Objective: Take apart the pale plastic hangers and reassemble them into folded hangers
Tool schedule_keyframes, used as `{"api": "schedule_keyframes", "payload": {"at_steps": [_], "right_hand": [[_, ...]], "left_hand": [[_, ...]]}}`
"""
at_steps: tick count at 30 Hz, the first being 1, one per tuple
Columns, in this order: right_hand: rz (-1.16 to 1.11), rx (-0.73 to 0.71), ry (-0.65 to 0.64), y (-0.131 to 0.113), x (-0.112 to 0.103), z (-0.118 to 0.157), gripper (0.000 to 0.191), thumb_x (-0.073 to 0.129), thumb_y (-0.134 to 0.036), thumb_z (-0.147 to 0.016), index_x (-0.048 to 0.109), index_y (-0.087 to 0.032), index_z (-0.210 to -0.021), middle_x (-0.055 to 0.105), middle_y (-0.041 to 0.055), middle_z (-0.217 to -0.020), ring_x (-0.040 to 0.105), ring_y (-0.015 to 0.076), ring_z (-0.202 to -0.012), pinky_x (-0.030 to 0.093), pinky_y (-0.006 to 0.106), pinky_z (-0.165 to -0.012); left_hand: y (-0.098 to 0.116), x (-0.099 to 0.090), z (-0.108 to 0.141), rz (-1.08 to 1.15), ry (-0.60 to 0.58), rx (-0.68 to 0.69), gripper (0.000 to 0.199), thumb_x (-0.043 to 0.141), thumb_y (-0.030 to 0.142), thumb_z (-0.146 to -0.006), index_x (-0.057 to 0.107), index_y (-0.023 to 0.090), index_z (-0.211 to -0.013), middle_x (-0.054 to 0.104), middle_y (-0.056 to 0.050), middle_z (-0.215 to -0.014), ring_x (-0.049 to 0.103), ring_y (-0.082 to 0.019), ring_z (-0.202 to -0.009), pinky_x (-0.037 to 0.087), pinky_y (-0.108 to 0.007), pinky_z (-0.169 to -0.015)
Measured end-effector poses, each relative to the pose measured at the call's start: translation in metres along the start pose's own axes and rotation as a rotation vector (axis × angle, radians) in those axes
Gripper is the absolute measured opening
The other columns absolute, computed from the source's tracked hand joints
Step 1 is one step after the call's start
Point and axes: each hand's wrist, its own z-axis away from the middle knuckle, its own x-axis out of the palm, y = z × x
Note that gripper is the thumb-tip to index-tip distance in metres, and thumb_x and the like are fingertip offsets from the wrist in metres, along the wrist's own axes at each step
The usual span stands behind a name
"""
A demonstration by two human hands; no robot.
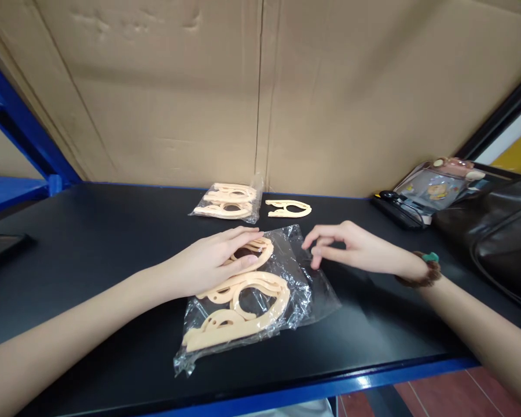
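Note:
A clear plastic bag point(301, 289) with cream folding hangers point(282, 295) inside lies on the black table in front of me. My left hand point(219, 258) rests flat on the upper hanger through the film, fingers stretched out and thumb lying across it. At the bag's loose right end hovers my right hand point(341, 246), its fingers half curled and apart, with nothing visible between them. Whether its fingertips touch the film I cannot tell. Part of the upper hanger is hidden under my left hand.
Behind lie another bag of cream hangers point(230, 200) and a loose folding hanger point(289, 208). A dark bag point(495, 231) and a clear pouch point(429, 191) stand at the right. A dark flat object point(2, 249) lies at the left edge. Cardboard point(178, 87) walls the back.

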Motion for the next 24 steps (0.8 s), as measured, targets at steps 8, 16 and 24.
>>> {"api": "schedule_keyframes", "payload": {"at_steps": [8,16,24], "right_hand": [[0.439,-0.062,0.278,0.063,-0.035,-0.051,0.034,0.055,-0.037,-0.090,0.058,-0.019,-0.119,0.061,0.0112,-0.124,0.056,0.0269,-0.116,0.043,0.046,-0.101],[0.304,0.124,0.057,0.078,-0.036,-0.090,0.071,0.067,-0.047,-0.079,0.042,-0.017,-0.137,0.055,0.0153,-0.135,0.054,0.0289,-0.121,0.041,0.044,-0.102],[0.384,0.189,0.130,0.060,-0.045,-0.058,0.067,0.065,-0.052,-0.077,0.043,-0.018,-0.131,0.065,0.0102,-0.109,0.064,0.0251,-0.092,0.049,0.037,-0.080]], "left_hand": [[0.003,0.000,0.000,-0.021,0.022,-0.095,0.047,0.043,0.052,-0.093,0.051,0.030,-0.135,0.055,-0.001,-0.139,0.059,-0.023,-0.116,0.046,-0.035,-0.099],[0.004,0.001,-0.003,-0.047,0.076,-0.043,0.044,0.045,0.045,-0.093,0.058,0.026,-0.130,0.058,-0.002,-0.138,0.056,-0.023,-0.122,0.044,-0.036,-0.103],[0.006,0.003,-0.004,0.016,0.127,-0.049,0.037,0.046,0.039,-0.092,0.064,0.028,-0.123,0.064,0.002,-0.131,0.061,-0.021,-0.115,0.048,-0.033,-0.097]]}}
